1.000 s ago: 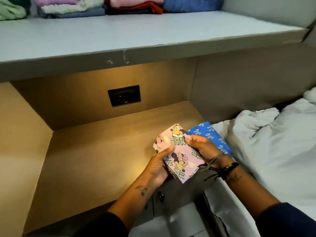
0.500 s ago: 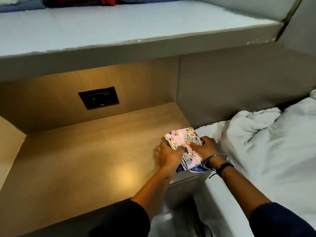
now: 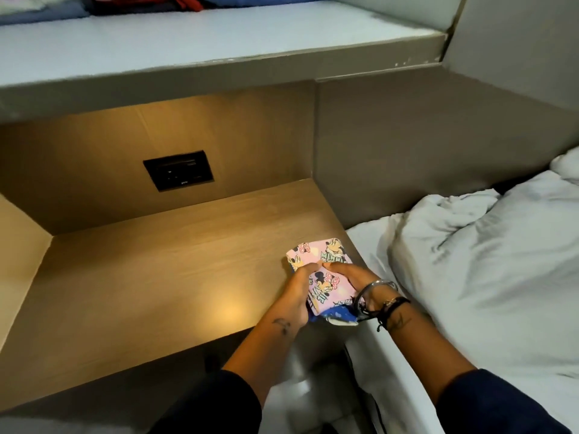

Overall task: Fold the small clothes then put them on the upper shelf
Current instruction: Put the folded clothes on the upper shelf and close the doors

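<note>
A folded pink cartoon-print cloth [image 3: 326,270] lies on top of a folded blue patterned cloth [image 3: 336,314] at the right front corner of the wooden lower shelf [image 3: 163,277]. My left hand [image 3: 294,296] grips the left side of this small stack, thumb on top. On the right side my right hand [image 3: 351,277] holds the stack, its thumb touching the left thumb. The grey upper shelf [image 3: 219,42] runs across the top, with folded clothes [image 3: 141,3] at its back edge.
A black wall socket [image 3: 178,170] sits in the back panel of the lower shelf. A bed with a rumpled white duvet [image 3: 485,261] fills the right side. Grey padded wall [image 3: 423,136] stands behind the bed.
The pink cloth was held in the air, then set on top of the blue cloth. Both hands now grip the two cloths together as one stack.
</note>
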Available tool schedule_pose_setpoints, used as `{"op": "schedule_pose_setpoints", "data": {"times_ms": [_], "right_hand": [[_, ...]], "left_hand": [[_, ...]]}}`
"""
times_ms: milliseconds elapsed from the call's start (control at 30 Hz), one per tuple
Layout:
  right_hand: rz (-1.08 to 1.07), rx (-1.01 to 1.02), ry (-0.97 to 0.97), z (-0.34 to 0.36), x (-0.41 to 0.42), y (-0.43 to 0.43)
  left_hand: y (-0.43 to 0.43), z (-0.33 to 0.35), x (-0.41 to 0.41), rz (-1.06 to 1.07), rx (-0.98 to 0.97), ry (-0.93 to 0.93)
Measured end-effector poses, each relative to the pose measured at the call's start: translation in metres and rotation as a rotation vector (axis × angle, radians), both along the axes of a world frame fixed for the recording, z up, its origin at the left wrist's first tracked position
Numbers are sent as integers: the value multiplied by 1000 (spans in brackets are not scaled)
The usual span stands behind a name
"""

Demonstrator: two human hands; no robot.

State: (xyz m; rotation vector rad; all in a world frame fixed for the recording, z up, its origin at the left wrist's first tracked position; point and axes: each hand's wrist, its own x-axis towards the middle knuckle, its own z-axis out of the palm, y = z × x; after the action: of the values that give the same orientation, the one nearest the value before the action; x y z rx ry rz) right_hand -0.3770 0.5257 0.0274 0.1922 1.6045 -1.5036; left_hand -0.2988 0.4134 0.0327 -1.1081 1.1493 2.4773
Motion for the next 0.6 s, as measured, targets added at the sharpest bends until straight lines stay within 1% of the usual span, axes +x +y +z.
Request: {"op": "schedule_pose_setpoints", "data": {"times_ms": [100, 200, 333, 467, 533, 600], "right_hand": [[39, -91, -15, 17, 44, 2], [60, -213, 74, 55, 91, 3], [62, -327, 314, 133, 136, 11], [26, -435, 567, 235, 159, 20], [37, -446, 677, 286, 155, 19], [39, -459, 740, 334, 145, 11]], "left_hand": [[-1, 17, 51, 2, 24, 74], [-6, 52, 106, 2, -48, 205], [-8, 121, 160, -54, -193, 486], [-8, 211, 189, -78, -359, 754], [-8, 255, 187, -69, -470, 837], [-13, 297, 173, -19, -547, 865]]}}
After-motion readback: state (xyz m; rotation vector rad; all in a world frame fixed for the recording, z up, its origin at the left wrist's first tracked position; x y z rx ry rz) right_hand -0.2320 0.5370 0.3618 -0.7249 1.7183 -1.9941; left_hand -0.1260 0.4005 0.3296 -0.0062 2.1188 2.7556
